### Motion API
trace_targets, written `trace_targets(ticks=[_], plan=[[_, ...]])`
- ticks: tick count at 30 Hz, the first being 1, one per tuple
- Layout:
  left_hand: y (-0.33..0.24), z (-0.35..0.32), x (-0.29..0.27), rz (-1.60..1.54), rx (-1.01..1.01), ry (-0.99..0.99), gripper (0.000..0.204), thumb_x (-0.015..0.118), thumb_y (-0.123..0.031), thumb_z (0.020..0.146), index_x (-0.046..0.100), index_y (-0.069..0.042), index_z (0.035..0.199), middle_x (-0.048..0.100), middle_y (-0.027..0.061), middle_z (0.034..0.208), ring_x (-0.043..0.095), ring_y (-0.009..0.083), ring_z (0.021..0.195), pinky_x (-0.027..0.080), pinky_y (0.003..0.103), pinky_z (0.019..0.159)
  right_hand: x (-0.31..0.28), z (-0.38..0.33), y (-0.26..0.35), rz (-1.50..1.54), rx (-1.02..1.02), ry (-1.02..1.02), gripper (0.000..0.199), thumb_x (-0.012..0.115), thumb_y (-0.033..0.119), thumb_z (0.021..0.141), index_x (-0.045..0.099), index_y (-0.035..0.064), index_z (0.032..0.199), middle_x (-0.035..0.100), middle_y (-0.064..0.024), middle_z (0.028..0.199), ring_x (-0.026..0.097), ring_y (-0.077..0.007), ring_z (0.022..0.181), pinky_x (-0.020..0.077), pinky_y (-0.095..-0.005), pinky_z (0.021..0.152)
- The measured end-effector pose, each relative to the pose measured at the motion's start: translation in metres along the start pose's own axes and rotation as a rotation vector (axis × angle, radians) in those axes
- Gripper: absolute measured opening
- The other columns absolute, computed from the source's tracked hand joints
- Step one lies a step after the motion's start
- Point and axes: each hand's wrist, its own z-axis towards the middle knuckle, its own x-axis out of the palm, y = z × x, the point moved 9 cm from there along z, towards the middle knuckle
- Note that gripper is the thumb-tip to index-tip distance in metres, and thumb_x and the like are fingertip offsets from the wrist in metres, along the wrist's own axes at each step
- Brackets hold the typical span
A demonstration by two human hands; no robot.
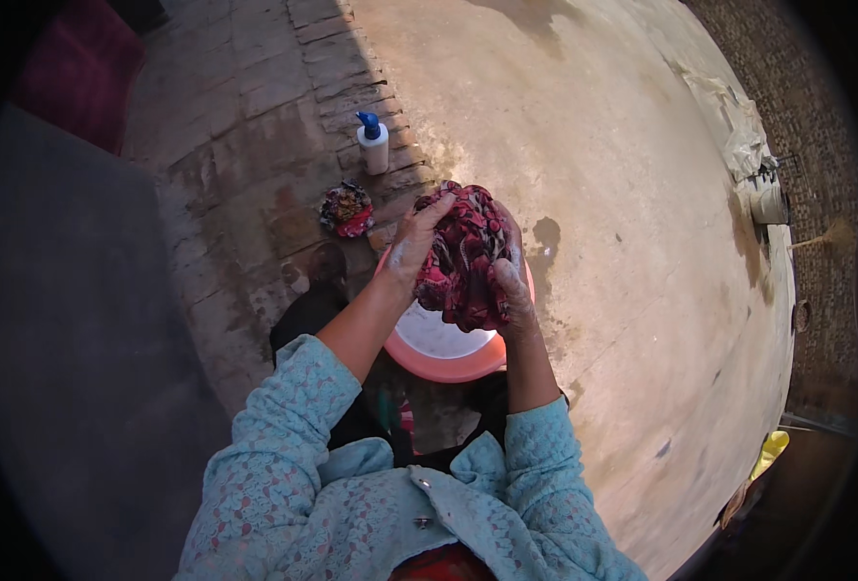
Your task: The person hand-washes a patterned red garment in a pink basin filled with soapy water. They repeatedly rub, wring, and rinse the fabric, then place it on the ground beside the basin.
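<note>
A bunched red and dark patterned cloth (463, 257) is held up between my two hands, wet-looking and crumpled. My left hand (414, 237) grips its left side, fingers curled over the top edge. On the other side my right hand (514, 290) presses against the cloth, thumb in front; its other fingers are mostly hidden behind it. Whitish suds cling to both hands. Below the cloth stands a pink basin (445, 370) with white foamy water in it, its far part covered by the cloth and hands.
A smaller wad of patterned cloth (348, 209) lies on the brick paving left of the basin. Beyond it stands a pale pump bottle (374, 150) with a blue top. Sunlit concrete (642, 290) spreads to the right, with a whitish bucket (768, 201) at its far edge.
</note>
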Motion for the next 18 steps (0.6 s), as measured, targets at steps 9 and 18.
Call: trace_targets(ticks=[9,18], plan=[[-0.027,0.001,-0.009,-0.006,0.224,-0.102,0.028,0.063,-0.004,0.083,0.054,-0.004,0.110,0.063,0.0087,0.097,0.065,0.0180,0.083,0.056,0.034,0.076,-0.077,0.003,-0.002,0.120,0.029,-0.406,0.037,0.053,-0.002,0.074,0.051,-0.0044,0.111,0.062,-0.0116,0.097,0.063,-0.0200,0.085,0.0516,-0.0314,0.081],[-0.017,-0.001,-0.028,0.446,0.262,-0.304,0.021,0.058,-0.005,0.086,0.053,-0.003,0.106,0.061,0.0075,0.094,0.061,0.0151,0.080,0.053,0.026,0.069,-0.015,-0.029,0.039,-0.495,-0.347,-0.301,0.028,0.071,0.014,0.079,0.057,0.0041,0.102,0.059,-0.0075,0.098,0.056,-0.0206,0.094,0.0448,-0.0318,0.083]])
